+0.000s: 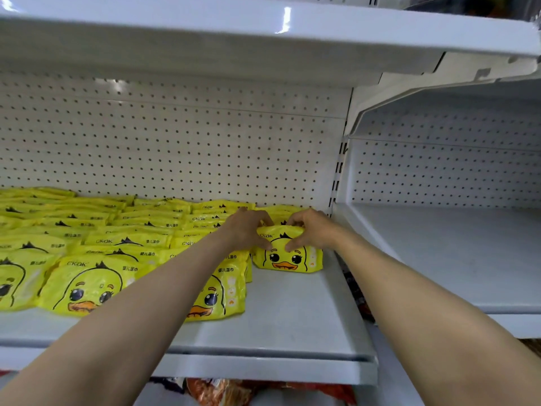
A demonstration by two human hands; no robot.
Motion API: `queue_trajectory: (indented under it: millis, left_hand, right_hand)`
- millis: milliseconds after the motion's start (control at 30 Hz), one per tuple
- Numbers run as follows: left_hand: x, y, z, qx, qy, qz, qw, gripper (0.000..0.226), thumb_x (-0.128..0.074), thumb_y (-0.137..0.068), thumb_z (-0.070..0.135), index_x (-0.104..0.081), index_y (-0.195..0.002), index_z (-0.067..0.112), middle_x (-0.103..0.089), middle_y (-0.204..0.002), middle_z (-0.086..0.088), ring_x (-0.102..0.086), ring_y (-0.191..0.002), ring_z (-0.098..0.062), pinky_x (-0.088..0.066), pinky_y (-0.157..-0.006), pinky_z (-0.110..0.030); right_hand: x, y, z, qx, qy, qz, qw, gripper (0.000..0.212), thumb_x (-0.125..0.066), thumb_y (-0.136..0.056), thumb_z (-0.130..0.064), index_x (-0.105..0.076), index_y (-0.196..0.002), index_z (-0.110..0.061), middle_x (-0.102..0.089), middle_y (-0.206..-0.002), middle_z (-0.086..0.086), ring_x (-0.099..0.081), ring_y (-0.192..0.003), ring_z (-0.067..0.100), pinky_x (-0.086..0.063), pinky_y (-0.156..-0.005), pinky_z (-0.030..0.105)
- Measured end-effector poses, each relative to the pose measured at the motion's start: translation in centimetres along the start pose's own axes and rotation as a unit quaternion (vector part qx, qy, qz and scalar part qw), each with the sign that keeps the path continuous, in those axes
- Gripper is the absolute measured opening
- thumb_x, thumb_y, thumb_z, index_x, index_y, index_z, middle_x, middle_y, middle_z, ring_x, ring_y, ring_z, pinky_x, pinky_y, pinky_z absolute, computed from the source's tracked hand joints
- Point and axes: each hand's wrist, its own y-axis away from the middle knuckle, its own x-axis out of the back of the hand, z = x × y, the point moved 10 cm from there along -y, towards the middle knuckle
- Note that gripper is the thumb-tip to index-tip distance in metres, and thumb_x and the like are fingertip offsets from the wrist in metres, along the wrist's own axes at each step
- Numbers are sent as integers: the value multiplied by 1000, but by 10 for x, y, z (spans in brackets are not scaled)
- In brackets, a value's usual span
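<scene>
A yellow duck-face pack (288, 257) stands at the front of the rightmost row on the white shelf (292, 312). My left hand (247, 230) grips its top left corner, thumb on the front and fingers curled over the top. My right hand (311, 230) grips its top right corner the same way. Behind it a few more yellow packs (281, 212) stand in the same row, mostly hidden.
Several rows of the same yellow duck packs (87, 253) fill the shelf's left and middle. A pegboard back wall (190, 148) rises behind. Another white shelf (263, 33) hangs overhead. To the right is a neighbouring shelf bay (439, 244). Packaged goods (248, 391) show below.
</scene>
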Motion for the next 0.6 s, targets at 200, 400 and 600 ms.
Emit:
queue_trajectory:
  millis: [200, 400, 600]
  left_hand:
    - [0, -5, -9, 46, -24, 25, 998, 58, -82, -66, 48, -58, -115, 29, -59, -112, -2, -41, -119, -22, -42, -89, -36]
    - [2, -7, -8, 65, -43, 49, 996, 58, -81, -67, 46, -59, -117, 28, -58, -113, -5, -46, -116, -24, -41, -86, -35]
    - [1, -7, -10, 90, -56, 52, 993, 60, -79, -70, 46, -58, -123, 27, -56, -118, -7, -46, -120, -24, -42, -92, -35]
  right_hand:
    - [5, 3, 4, -9, 24, 73, 997, 61, -89, -65, -36, -64, -120, -28, -63, -114, -6, -58, -107, 14, -48, -86, 28]
    - [-1, 3, 4, -6, 117, 42, 992, 80, -87, -61, -42, -51, -132, -32, -57, -127, -4, -55, -116, 20, -50, -92, 38]
    - [-5, 8, 10, -18, 145, 64, 987, 82, -83, -70, -42, -43, -139, -27, -49, -135, 1, -48, -124, 24, -47, -95, 38]
